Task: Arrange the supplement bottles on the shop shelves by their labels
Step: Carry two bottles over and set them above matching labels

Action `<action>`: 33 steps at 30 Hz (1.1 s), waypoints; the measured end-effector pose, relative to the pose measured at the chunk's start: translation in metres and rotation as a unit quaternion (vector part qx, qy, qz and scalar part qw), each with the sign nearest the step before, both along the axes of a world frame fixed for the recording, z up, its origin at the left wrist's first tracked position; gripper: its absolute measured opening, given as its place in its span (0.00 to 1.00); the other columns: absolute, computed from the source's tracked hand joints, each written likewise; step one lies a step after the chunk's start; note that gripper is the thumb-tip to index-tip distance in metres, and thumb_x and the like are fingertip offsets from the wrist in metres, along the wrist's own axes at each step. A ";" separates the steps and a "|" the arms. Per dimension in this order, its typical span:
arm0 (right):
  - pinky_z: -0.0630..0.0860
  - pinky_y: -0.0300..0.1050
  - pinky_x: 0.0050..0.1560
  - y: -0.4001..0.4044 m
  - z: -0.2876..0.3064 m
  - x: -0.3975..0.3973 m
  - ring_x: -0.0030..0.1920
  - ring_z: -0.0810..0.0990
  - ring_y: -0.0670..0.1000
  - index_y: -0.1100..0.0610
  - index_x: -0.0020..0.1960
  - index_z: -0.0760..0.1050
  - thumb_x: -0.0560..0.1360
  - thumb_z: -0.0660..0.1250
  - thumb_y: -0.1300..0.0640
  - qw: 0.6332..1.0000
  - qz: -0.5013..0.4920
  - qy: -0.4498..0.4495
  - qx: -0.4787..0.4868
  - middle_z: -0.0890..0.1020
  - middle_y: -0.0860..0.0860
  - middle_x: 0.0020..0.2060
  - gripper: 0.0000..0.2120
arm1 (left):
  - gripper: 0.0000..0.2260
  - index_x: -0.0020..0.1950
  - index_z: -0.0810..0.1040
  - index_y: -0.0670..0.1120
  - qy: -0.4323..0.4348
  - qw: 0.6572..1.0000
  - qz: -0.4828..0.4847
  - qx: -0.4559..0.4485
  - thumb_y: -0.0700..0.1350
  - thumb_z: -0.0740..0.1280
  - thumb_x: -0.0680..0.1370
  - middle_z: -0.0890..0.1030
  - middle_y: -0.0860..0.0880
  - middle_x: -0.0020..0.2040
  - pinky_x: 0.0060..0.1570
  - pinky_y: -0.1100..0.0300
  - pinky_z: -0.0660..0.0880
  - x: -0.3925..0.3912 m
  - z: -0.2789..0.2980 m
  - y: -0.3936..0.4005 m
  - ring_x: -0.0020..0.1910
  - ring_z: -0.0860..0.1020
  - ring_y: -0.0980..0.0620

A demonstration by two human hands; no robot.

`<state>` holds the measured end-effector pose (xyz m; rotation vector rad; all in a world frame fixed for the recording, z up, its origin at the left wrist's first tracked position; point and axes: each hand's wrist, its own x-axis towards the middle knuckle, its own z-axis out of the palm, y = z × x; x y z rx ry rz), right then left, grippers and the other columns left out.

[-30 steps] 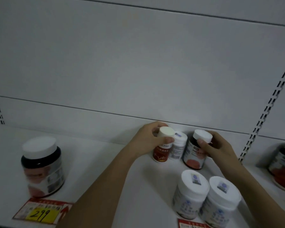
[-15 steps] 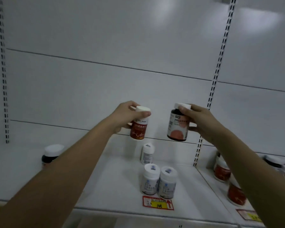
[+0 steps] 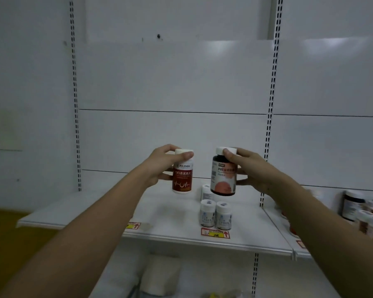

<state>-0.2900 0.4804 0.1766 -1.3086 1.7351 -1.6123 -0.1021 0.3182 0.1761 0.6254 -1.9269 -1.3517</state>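
My left hand (image 3: 162,166) grips a slim white-capped bottle with a dark red label (image 3: 182,179), held upright in the air above the white shelf (image 3: 170,214). My right hand (image 3: 249,168) grips a wider dark bottle with a white cap and a pink-red label (image 3: 223,179), also upright, a little to the right. Both labels face me. Below them, two white bottles (image 3: 215,215) stand side by side near the shelf's front, and another white bottle (image 3: 206,191) stands behind, partly hidden by the dark bottle.
Price tags (image 3: 215,233) are clipped to the shelf's front edge. The neighbouring shelf on the right carries several more bottles (image 3: 366,214). Slotted uprights (image 3: 267,136) divide the white back panels. A pale package (image 3: 159,278) lies on the lower shelf.
Both hands lifted their bottles off the shelf and now hold them up in the air side by side. The view has pulled back and risen, showing the shelf from farther away.
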 end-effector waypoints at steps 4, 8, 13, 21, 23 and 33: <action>0.77 0.60 0.58 -0.001 0.002 0.027 0.56 0.80 0.52 0.48 0.62 0.77 0.76 0.67 0.43 1.000 0.006 0.001 0.006 0.83 0.51 0.55 0.17 | 0.18 0.58 0.77 0.49 0.007 1.000 0.013 -0.005 0.53 0.75 0.71 0.82 0.48 0.53 0.55 0.47 0.78 0.034 0.005 0.000 0.53 0.80 0.47; 0.79 0.58 0.55 -0.016 0.004 0.059 0.55 0.81 0.51 0.50 0.62 0.77 0.77 0.66 0.43 0.999 0.012 0.024 0.021 0.82 0.51 0.54 0.17 | 0.19 0.58 0.78 0.50 0.025 0.999 0.025 0.000 0.54 0.75 0.71 0.83 0.48 0.54 0.55 0.47 0.78 0.072 0.005 -0.018 0.54 0.80 0.47; 0.79 0.59 0.54 -0.064 -0.006 0.108 0.54 0.80 0.53 0.54 0.62 0.74 0.77 0.67 0.44 1.000 -0.010 0.019 0.023 0.82 0.53 0.53 0.19 | 0.20 0.59 0.78 0.50 0.035 0.999 0.037 0.009 0.54 0.76 0.70 0.83 0.47 0.54 0.49 0.50 0.78 0.122 -0.010 -0.055 0.53 0.81 0.47; 0.78 0.56 0.50 -0.152 -0.065 0.179 0.57 0.79 0.54 0.52 0.64 0.70 0.77 0.67 0.46 0.998 -0.038 -0.038 0.020 0.80 0.53 0.54 0.19 | 0.18 0.60 0.77 0.49 0.053 0.996 0.033 0.057 0.50 0.75 0.72 0.81 0.48 0.55 0.43 0.54 0.75 0.192 -0.052 -0.128 0.54 0.79 0.49; 0.77 0.55 0.50 -0.166 -0.074 0.184 0.57 0.79 0.54 0.51 0.65 0.71 0.77 0.67 0.47 0.998 -0.055 -0.042 0.013 0.80 0.53 0.56 0.18 | 0.18 0.60 0.77 0.49 0.055 0.996 0.030 0.064 0.49 0.75 0.72 0.81 0.48 0.55 0.42 0.55 0.75 0.200 -0.058 -0.145 0.54 0.79 0.50; 0.76 0.50 0.46 -0.215 -0.109 0.173 0.54 0.79 0.54 0.52 0.67 0.70 0.80 0.65 0.51 0.995 -0.090 -0.023 0.035 0.79 0.55 0.58 0.17 | 0.19 0.61 0.76 0.49 0.066 0.993 0.019 0.093 0.50 0.75 0.72 0.80 0.48 0.58 0.50 0.50 0.76 0.186 -0.079 -0.197 0.56 0.78 0.49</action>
